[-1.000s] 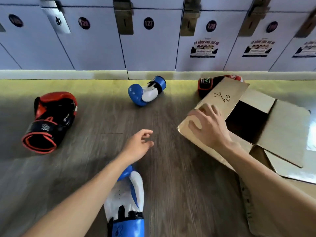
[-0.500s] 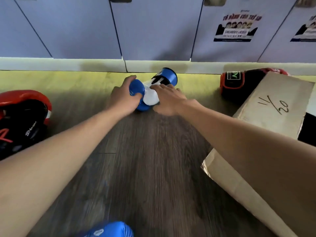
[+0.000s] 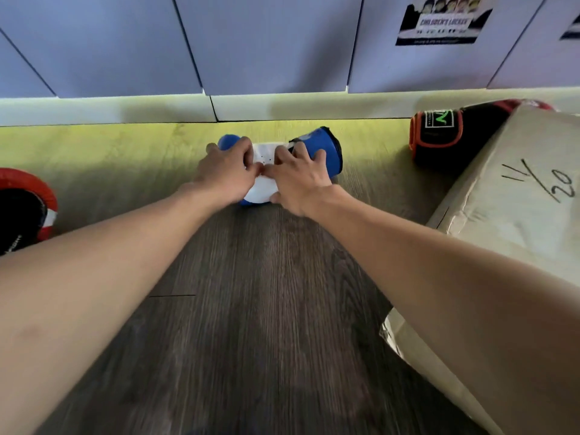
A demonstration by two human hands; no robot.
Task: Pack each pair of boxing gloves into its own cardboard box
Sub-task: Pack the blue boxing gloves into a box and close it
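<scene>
on floor (image 3: 266,309), blue glove (image 3: 260,191) crosswise, cuff (image 3: 326,152) right, left hand (image 3: 226,174), right hand (image 3: 301,182), fingers (image 3: 244,146) gripping it

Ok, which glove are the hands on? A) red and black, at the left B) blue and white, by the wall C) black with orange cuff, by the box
B: the left hand and the right hand both grip the blue and white glove.

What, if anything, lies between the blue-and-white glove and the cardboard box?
Nothing visible. The left hand and right hand grip the blue-and-white glove, and bare floor runs from it to the cardboard box. The black glove lies by the box's far corner, off that line. The box's opening is out of view.
</scene>
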